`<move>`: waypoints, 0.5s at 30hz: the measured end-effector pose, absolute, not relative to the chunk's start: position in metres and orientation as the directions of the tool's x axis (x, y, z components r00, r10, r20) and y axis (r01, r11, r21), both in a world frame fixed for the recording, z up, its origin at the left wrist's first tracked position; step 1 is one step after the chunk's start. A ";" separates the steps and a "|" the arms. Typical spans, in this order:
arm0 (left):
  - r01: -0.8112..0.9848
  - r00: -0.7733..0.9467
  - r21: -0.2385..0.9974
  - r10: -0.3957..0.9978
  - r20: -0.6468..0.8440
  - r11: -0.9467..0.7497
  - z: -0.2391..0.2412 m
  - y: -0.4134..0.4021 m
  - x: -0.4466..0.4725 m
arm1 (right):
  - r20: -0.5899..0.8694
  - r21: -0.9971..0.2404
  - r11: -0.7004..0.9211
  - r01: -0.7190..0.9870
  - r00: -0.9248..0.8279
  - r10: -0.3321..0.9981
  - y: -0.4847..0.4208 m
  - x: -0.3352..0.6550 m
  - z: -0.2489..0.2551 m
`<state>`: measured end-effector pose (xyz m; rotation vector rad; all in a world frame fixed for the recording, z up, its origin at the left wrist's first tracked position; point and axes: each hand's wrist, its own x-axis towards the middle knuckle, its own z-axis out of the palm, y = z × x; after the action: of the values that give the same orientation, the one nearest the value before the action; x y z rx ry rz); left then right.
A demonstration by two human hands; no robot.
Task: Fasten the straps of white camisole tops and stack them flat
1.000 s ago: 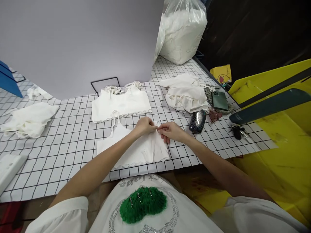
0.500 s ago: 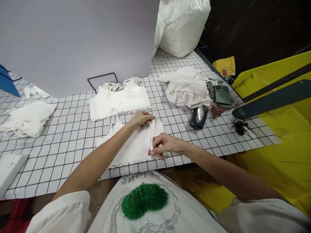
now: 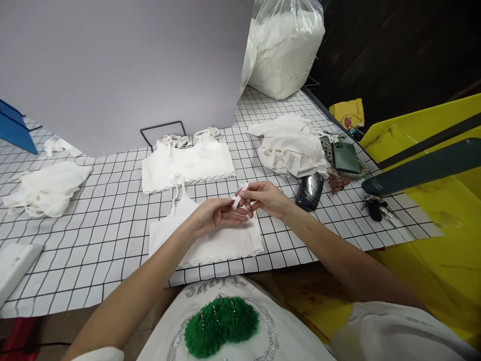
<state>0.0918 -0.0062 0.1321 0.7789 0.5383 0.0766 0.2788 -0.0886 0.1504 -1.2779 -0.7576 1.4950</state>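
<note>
A white strapped top (image 3: 221, 245) with a scalloped hem lies flat at the table's front edge. Above its right part, both hands hold its white shoulder strap (image 3: 238, 199). My left hand (image 3: 216, 215) pinches the strap between thumb and forefinger, its other fingers stretched out palm up. From the right, my right hand (image 3: 263, 196) grips the strap's upper end in its fingertips. Over on the left side of the top, the other strap (image 3: 176, 195) lies loose. A second white top (image 3: 190, 163) lies flat just behind, its straps bunched along its upper edge.
White garments lie in piles at right (image 3: 289, 145) and left (image 3: 48, 188). A dark ridged case (image 3: 310, 192), a hair claw (image 3: 337, 180), a phone (image 3: 345, 156) and keys (image 3: 378, 208) sit at right. A grey panel (image 3: 124, 70) stands behind; a stuffed plastic bag (image 3: 285, 55) is at back right.
My right hand has moved up and away from the front edge, toward my left hand. My left hand has come lower and turned palm up. The strap, earlier stretched between them, is now short and raised.
</note>
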 end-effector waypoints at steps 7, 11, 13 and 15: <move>0.090 0.781 0.886 0.520 -0.346 0.455 0.132 -0.015 0.089 | -0.184 -0.960 -0.222 0.171 0.211 0.960 -0.094 0.287 0.142; 0.094 0.767 0.959 0.595 -0.241 0.267 0.134 -0.017 0.091 | 0.225 -0.819 0.143 0.556 0.082 0.971 -0.097 0.284 0.147; 0.087 0.738 0.975 0.644 -0.202 0.205 0.135 -0.017 0.091 | 0.246 -0.822 0.253 0.510 -0.083 0.966 -0.095 0.279 0.148; 0.084 0.732 0.980 0.657 -0.182 0.179 0.136 -0.016 0.091 | 0.258 -0.828 0.270 0.492 -0.094 0.962 -0.093 0.274 0.146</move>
<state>0.0905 -0.0156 0.1360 1.3507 0.6776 0.4522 0.2744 -0.0925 0.1455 -1.3402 -1.7164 0.7178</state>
